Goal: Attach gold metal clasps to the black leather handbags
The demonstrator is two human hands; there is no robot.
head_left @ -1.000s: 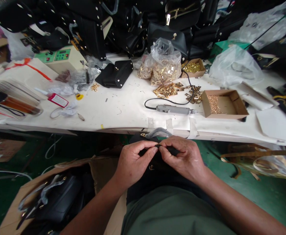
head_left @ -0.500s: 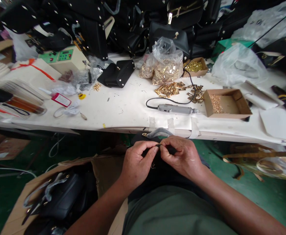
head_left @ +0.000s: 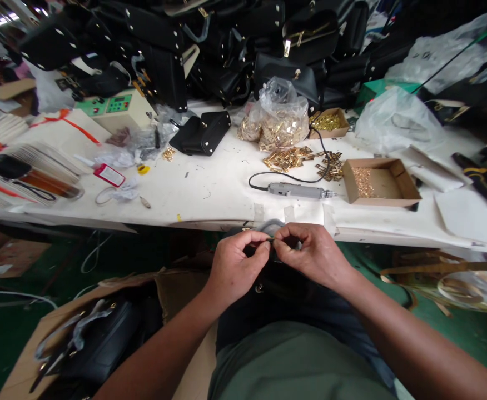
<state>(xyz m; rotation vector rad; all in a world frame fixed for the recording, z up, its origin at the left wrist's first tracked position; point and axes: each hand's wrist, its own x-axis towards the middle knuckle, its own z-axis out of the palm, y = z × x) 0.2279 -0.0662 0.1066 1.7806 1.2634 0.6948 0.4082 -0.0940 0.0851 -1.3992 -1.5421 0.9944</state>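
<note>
My left hand (head_left: 237,268) and my right hand (head_left: 316,254) meet just in front of the table edge. Thumb and forefinger of each pinch a thin dark strip (head_left: 271,239), which shows only as a short piece between the fingertips. Below them a black handbag (head_left: 283,275) lies at my lap, mostly hidden by the hands and its own dark colour. Part of its wrapped grey handle (head_left: 269,225) shows behind the fingers. On the table beyond lies a grey electric screwdriver (head_left: 297,190) with its cable, touched by neither hand.
Right of the screwdriver stands a cardboard tray (head_left: 387,183) with small copper-coloured pieces. Gold metal plates (head_left: 287,159) lie behind, near a plastic bag of fittings (head_left: 283,125). A small black bag (head_left: 204,133) sits further left. An open carton (head_left: 22,355) holds black handbags at my left.
The view has tilted slightly, so the table things sit a little lower. Both hands keep their pinch on the thin dark strip, which has barely moved.
</note>
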